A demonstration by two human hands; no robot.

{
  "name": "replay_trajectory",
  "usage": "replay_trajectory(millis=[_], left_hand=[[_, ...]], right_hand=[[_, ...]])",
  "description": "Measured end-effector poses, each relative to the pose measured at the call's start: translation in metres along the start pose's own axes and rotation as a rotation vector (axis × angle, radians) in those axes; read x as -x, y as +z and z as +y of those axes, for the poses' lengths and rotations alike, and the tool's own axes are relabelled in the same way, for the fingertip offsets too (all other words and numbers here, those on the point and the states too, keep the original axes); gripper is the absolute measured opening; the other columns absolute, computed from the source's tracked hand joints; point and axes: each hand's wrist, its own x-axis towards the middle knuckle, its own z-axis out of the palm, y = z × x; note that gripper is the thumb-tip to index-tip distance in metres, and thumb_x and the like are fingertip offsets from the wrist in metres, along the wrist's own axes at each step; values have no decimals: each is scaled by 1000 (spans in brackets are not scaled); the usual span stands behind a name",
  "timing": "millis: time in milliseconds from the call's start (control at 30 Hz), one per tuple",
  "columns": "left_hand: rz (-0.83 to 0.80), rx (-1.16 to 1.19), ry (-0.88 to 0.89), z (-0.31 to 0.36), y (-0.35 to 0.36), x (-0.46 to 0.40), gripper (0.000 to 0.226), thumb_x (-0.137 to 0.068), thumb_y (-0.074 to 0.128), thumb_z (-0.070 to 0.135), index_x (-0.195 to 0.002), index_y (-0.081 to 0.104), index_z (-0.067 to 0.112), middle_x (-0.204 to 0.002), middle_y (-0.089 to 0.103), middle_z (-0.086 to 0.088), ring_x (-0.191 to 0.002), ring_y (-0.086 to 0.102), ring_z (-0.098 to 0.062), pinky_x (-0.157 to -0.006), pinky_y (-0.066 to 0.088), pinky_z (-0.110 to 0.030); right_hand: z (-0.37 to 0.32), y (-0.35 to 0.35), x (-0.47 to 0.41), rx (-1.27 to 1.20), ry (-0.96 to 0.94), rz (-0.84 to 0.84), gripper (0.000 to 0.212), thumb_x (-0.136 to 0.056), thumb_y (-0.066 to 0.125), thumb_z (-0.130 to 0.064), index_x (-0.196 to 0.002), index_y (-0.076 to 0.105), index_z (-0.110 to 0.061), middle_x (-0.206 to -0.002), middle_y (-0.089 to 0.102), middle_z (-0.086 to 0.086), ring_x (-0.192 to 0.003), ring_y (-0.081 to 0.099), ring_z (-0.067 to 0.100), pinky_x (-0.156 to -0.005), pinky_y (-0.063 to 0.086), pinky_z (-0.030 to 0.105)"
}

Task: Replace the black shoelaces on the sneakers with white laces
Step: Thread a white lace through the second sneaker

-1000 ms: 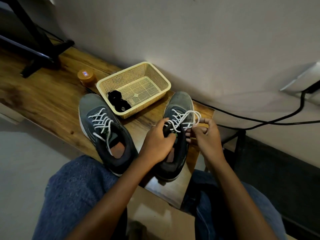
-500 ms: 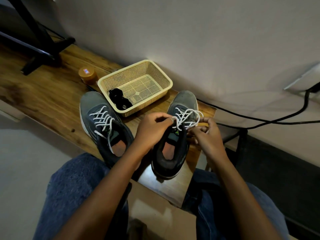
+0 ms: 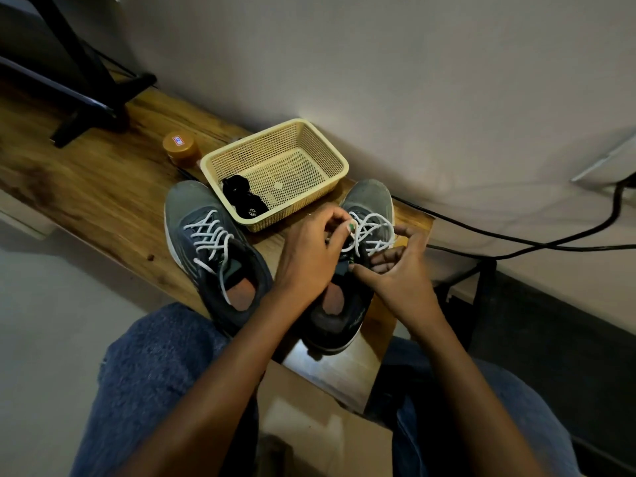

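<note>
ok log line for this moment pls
left hand pinches white lace | right hand open beside right sneaker | black laces in basket

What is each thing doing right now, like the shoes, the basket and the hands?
Left sneaker: laced in white, lace ends loose, untied.
Right sneaker: white lace threaded, not tied.
Black laces: bundled in the basket.
Basket: upright, otherwise bare inside.
Orange jar: lid on.
Left hand: pinching the right sneaker's white lace.
Right hand: open, fingers spread beside the lacing.

One head-worn view. It looks forward and down, close over the bench [image 3: 103, 187]. The wall [image 3: 413, 80] stands behind.
</note>
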Motion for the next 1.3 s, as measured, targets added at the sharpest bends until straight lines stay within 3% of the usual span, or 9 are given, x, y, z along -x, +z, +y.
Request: replay_trajectory(millis=[100,200,400,500,667,933,1067,1133,1300], left_hand=[[-96,-35,-87,-7,-9,-6,10,-89,65,21,-95,72,17,-91,72,5,-83,64,-4,-70,44,-8],[-135,-86,-173,-9,-11,-8,19,-88,67,29,-98,76,16,-94,74,4,-85,65,-7,-73,45,-17],[57,-92,-92,-4,-11,-8,24,-94,59,31,-84,70,12,-75,69,1,-72,63,-17,-68,49,-36],[53,-193,-8,0,-10,-4,23,-95,56,32,-87,65,13,-82,63,-1,-80,58,-20,-68,42,-33],[-112,-150,-214,-8,-11,-7,18,-87,66,35,-86,74,19,-73,67,5,-74,63,-16,-65,45,-28],[82,-204,-116,-9,-14,-12,24,-98,52,31,-95,67,12,-83,65,-5,-73,57,-22,-61,39,-33],[-72,-175,-158,-18,-12,-11,16,-88,59,44,-91,67,30,-90,69,5,-90,62,-21,-79,50,-42],[-137,-118,-195,-17,-12,-8,7,-83,66,40,-81,70,35,-87,72,9,-87,66,-17,-80,52,-43],[67,-117,-174,-4,-16,-8,12,-91,62,27,-92,72,21,-88,71,3,-75,64,-13,-66,52,-35]], right_hand=[[0,0,0,9,-15,9,72,-73,79,-13,-120,27,-27,-82,57,2,-70,60,10,-75,57,41],[-1,-1,0,0,-14,-1,72,-73,78,-12,-120,26,-27,-83,58,3,-71,61,10,-76,58,41],[-1,0,0,-6,9,21,73,-75,77,-8,-127,28,-21,-80,57,-1,-66,58,6,-68,55,28],[0,0,-1,-13,11,23,71,-75,77,-7,-125,29,-20,-78,58,-1,-65,58,5,-70,55,30],[1,0,-1,-15,18,8,70,-75,77,-8,-124,28,-22,-84,60,6,-72,61,13,-76,57,39],[1,0,-2,-12,28,15,69,-75,77,-8,-124,30,-21,-82,61,5,-71,62,12,-75,58,38],[-1,0,-1,-3,28,13,67,-76,76,-8,-121,29,-23,-80,60,3,-69,61,10,-76,58,39],[-2,0,-1,3,24,11,66,-76,75,-8,-120,29,-23,-78,59,1,-66,59,7,-75,57,37],[-2,0,-1,-12,25,11,64,-77,75,-7,-119,29,-23,-78,56,0,-65,57,6,-68,54,29]])
